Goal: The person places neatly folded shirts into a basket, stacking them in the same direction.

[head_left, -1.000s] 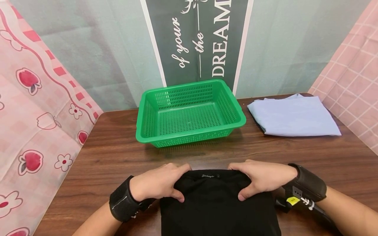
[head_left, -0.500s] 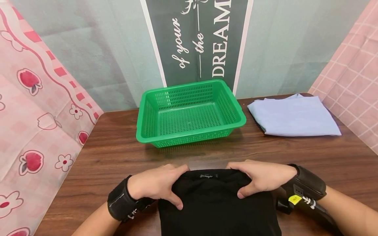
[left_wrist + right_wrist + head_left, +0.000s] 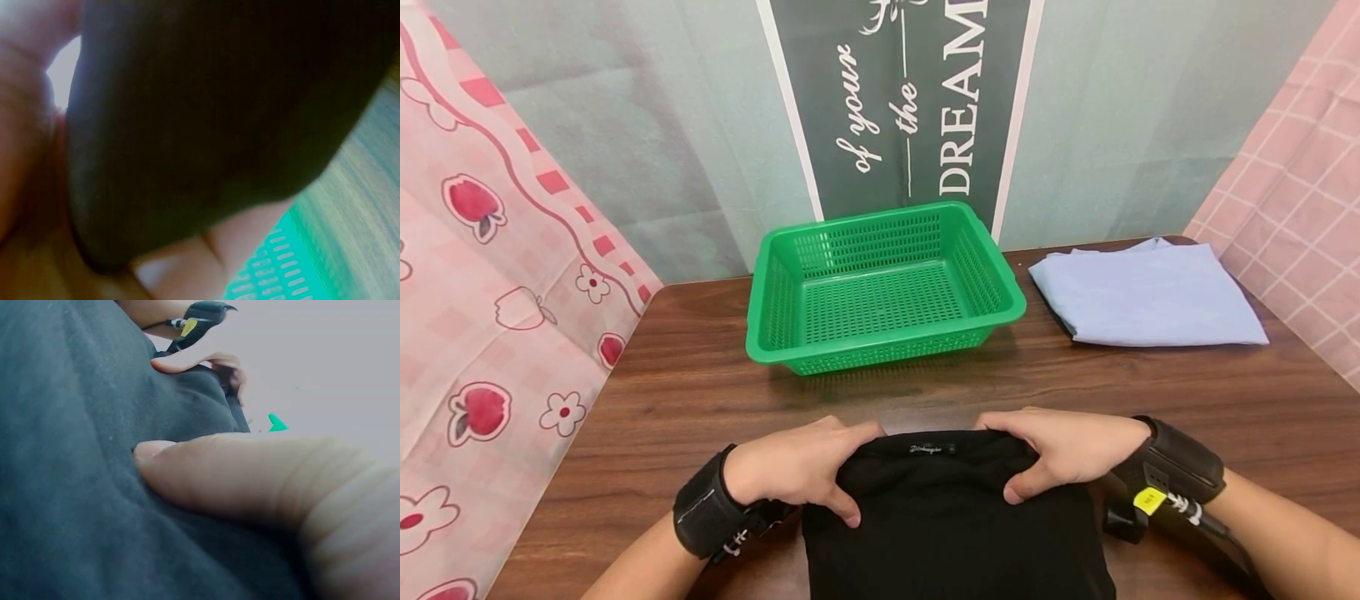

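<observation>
A black shirt (image 3: 955, 533), with small pale lettering by its top edge, is held up at the near side of the table. My left hand (image 3: 801, 468) grips its upper left corner, thumb on the near face and fingers behind the cloth. At the upper right corner my right hand (image 3: 1066, 448) pinches it the same way. In the left wrist view the dark cloth (image 3: 212, 125) fills most of the picture, with fingers under its edge. The right wrist view has my right thumb (image 3: 212, 478) pressing on the fabric. The shirt's lower part is out of view.
A green plastic basket (image 3: 887, 343) with slotted walls stands at the table's back middle. Folded light-blue cloth (image 3: 1150, 300) lies at the back right, something dark beneath it. Curtains hang behind and on both sides of the wooden table (image 3: 685, 367).
My left hand has shifted slightly left and its thumb has slid a little lower on the shirt. The right hand, basket and light-blue cloth look almost unchanged.
</observation>
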### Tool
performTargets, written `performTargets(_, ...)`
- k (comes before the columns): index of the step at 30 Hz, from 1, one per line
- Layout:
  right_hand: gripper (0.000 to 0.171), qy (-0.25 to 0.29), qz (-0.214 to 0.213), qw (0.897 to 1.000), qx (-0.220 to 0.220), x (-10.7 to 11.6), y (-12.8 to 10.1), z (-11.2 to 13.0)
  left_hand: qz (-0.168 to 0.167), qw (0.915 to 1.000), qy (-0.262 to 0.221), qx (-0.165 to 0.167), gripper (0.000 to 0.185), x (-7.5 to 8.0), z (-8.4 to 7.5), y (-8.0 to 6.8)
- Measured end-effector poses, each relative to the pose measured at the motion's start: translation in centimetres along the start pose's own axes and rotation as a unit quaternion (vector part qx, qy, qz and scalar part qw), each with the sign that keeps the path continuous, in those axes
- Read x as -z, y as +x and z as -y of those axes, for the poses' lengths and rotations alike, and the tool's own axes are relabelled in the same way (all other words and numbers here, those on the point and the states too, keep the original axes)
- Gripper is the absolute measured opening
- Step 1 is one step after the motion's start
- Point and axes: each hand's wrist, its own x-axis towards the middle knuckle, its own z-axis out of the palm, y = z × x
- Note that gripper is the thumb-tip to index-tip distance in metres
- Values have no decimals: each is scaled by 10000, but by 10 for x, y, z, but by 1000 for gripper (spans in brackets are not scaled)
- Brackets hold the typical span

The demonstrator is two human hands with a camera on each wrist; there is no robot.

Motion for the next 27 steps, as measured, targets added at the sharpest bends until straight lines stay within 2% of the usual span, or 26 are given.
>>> performTargets(6, 40, 768, 324, 9958, 389, 2, 1, -2, 23, 9995, 303, 99, 69, 2, -3, 0)
performTargets(10, 42, 906, 390, 9937, 538, 2, 1, -2, 48, 9977, 638, 228, 53, 2, -5, 0)
performTargets(16, 42, 424, 197, 9976, 514, 2, 1, 3, 22, 9977, 675, 48, 42, 4, -4, -2)
performTargets(20, 45, -88, -73, 9995, 291, 1, -2, 9, 34, 9983, 572, -73, 38, 6, -4, -2)
performTargets(24, 45, -421, -287, 9986, 160, -1, -5, 15, 57, 9982, 596, -73, 37, 7, -3, -3)
performTargets(27, 44, -818, -531, 9952, 120, -1, -7, 19, -35, 9985, 502, -234, 34, 7, -2, -4)
